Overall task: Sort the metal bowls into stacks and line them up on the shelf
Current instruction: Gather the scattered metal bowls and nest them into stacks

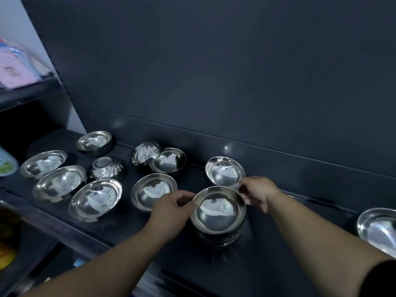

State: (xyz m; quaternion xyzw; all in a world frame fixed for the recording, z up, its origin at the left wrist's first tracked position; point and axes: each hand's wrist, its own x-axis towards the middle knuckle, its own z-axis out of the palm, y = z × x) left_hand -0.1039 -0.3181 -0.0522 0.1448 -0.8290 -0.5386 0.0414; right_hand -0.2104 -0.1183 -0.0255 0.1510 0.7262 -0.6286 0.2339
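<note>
Several shiny metal bowls lie on a dark shelf. A stack of bowls stands near the shelf's front, in the middle. My left hand grips the left rim of its top bowl. My right hand pinches the right rim. Just behind the stack a single bowl lies tilted near the back wall. Another bowl sits left of my left hand. Two ribbed bowls lie overturned: one in the left group, one leaning on an upright bowl.
Three wide bowls and a deeper one fill the shelf's left part. A large bowl sits at the far right edge. A dark back wall rises behind. Packages stand on an upper left shelf.
</note>
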